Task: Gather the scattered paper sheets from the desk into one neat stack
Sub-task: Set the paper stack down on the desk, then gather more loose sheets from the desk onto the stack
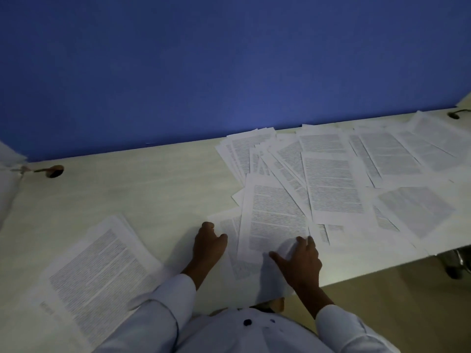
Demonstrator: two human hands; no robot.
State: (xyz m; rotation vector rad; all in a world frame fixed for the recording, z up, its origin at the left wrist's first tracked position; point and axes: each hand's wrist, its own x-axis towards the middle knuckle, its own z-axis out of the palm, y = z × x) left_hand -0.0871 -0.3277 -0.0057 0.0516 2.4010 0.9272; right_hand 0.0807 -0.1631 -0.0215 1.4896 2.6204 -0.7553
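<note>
Left hand (209, 242) fingers curled; right hand (302, 261) fingers spread, palm down.

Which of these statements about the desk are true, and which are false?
1. The wall behind the desk is blue. True.
2. All the sheets are already in one stack. False: many lie scattered and overlapping on the right, apart from a pile at the near left.
3. The right hand is on a printed sheet. True.
4. The sheets are blank. False: they carry dense blocks of printed text.
5. The left hand holds a pen in the air. False: it is down on the desk at the edge of a sheet, and no pen shows.
</note>
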